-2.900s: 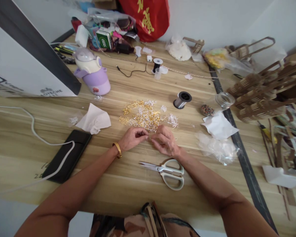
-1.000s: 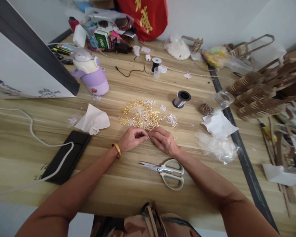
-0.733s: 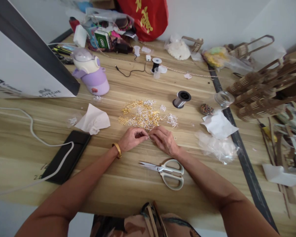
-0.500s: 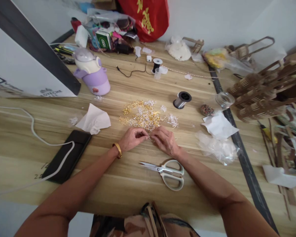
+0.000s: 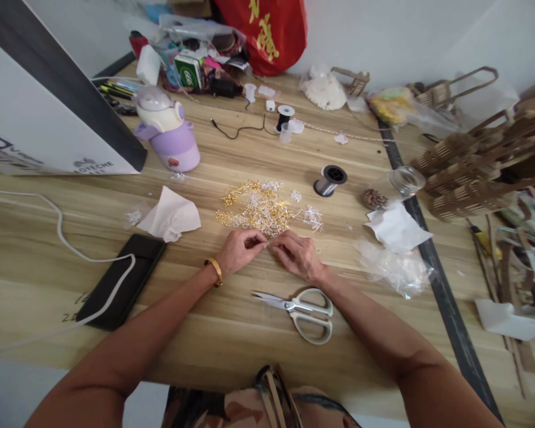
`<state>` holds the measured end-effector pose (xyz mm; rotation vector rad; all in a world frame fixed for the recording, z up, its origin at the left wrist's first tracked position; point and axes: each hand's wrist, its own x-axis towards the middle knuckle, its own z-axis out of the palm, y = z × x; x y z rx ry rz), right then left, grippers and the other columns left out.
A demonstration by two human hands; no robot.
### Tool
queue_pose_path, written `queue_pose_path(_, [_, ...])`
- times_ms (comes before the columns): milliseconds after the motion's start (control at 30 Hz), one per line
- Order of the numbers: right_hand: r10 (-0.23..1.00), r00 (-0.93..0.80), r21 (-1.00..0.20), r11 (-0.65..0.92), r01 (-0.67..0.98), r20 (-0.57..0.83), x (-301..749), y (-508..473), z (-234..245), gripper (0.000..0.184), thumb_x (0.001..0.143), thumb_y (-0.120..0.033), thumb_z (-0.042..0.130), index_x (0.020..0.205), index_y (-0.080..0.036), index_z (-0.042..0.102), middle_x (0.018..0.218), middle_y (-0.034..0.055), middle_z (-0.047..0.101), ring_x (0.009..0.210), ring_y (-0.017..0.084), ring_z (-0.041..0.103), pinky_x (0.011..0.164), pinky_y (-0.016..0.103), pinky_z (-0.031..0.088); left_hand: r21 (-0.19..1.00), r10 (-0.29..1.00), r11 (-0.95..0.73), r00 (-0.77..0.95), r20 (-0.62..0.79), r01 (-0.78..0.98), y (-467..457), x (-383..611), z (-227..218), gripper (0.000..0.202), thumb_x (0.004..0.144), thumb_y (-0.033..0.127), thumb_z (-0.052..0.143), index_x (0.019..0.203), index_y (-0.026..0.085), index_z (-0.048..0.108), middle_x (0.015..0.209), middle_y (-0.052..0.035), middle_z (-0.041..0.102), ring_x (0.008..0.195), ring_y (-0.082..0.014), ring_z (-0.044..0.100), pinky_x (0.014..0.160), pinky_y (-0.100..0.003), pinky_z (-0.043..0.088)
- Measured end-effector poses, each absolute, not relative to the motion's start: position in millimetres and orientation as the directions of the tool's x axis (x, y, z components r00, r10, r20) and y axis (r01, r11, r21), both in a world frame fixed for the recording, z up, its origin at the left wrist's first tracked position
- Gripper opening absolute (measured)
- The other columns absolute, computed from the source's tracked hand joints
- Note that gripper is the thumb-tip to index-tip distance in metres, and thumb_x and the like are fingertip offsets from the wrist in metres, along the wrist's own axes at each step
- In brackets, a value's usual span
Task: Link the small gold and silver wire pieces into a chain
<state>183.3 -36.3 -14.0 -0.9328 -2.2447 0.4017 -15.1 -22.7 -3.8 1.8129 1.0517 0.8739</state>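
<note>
My left hand [image 5: 241,249] is pinched closed, its thumb and forefinger tips meeting my right hand [image 5: 296,254] at the near edge of a pile of small gold and silver jewellery findings [image 5: 267,214]. The right fingers are curled and pressed together too. Whatever lies between the fingertips is too small to make out. A gold bracelet [image 5: 214,271] circles my left wrist. Scissors [image 5: 294,306] with pale handles lie partly spread on the table, below my right hand. Thin silver pins [image 5: 312,218] are heaped just right of the pile.
A wire spool [image 5: 329,181] stands behind the pile. On the right are a tipped glass jar [image 5: 405,181] of beads, white paper [image 5: 399,227] and clear plastic bags [image 5: 395,267]. Leftward are a black pouch [image 5: 120,282], a white cable [image 5: 59,232] and a purple bottle [image 5: 173,142].
Both hands stay almost in place with fingertips together; the right fingers have shifted slightly. The objects on the table look unmoved, apart from a tiny shift of the whole view.
</note>
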Motion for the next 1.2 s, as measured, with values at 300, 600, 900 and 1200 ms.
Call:
queue_pose_path(300, [0.724,-0.521,-0.488,0.689,0.535,0.451,182.8,-36.7,-13.6,0.010,0.093,-0.021,0.051,0.098,-0.019,0.059,0.087,0.0054,0.065,0.073,0.013,0.060,0.062,0.023,0.046,0.833,0.881,-0.400,0.412,0.233,0.383,-24.9,-14.3,-2.5,0.007,0.080,0.014,0.060,0.074,0.014,0.065,0.072,-0.0028,0.067,0.065,-0.0118,0.059,0.062,-0.022,0.046])
queue_pose_path(600, [0.734,-0.525,-0.462,0.679,0.570,0.431,182.2,-36.6,-14.1,0.009,0.093,-0.022,0.051,0.095,-0.019,0.059,0.086,0.0049,0.065,0.073,0.013,0.061,0.063,0.023,0.046,0.813,0.877,-0.420,0.412,0.249,0.403,-25.6,-14.3,-2.4,0.007,0.080,0.015,0.060,0.075,0.014,0.065,0.073,-0.0030,0.068,0.066,-0.0125,0.060,0.063,-0.023,0.047])
queue_pose_path(900, [0.731,-0.533,-0.456,0.682,0.571,0.426,181.9,-36.8,-13.4,0.009,0.093,-0.022,0.051,0.096,-0.018,0.059,0.087,0.0053,0.065,0.074,0.013,0.062,0.064,0.023,0.046,0.794,0.867,-0.443,0.426,0.259,0.417,-25.0,-14.7,-2.5,0.008,0.080,0.015,0.060,0.074,0.015,0.064,0.073,-0.0027,0.068,0.066,-0.0125,0.060,0.064,-0.023,0.047])
queue_pose_path(1200, [0.726,-0.537,-0.460,0.687,0.562,0.429,181.0,-36.7,-12.6,0.010,0.093,-0.023,0.050,0.095,-0.019,0.059,0.085,0.0053,0.065,0.071,0.013,0.061,0.062,0.024,0.045,0.797,0.869,-0.429,0.434,0.237,0.425,-26.1,-14.3,-1.3,0.008,0.081,0.015,0.059,0.075,0.015,0.065,0.074,-0.0031,0.068,0.068,-0.0132,0.061,0.066,-0.024,0.048])
